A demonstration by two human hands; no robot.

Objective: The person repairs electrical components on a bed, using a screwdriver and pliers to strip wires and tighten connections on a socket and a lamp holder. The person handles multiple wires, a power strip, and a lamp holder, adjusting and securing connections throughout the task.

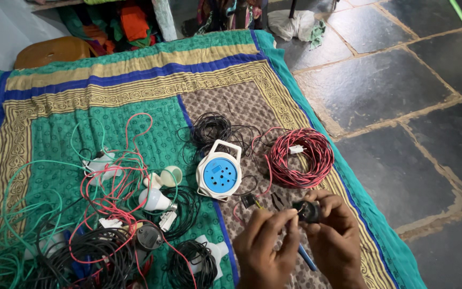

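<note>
My left hand (266, 249) and my right hand (335, 241) meet at the bottom centre over a patterned quilt (135, 91). Together they hold a small black round electrical part (308, 211), pinched between the fingertips of both. Just beyond the hands lie a coil of red and black twisted wire (300, 158) and a white cable reel with a blue round face (219, 172). Small black pliers (278, 201) and a little black piece (248, 200) rest on the quilt close to my fingers. A blue tool handle (307, 259) shows under my hands.
A tangle of green, red and black wires (81, 225) covers the quilt's left part, with white bulbs (156, 199) and white holders among them. A black wire bundle (212, 128) lies behind the reel. Dark stone floor (402, 91) runs along the right.
</note>
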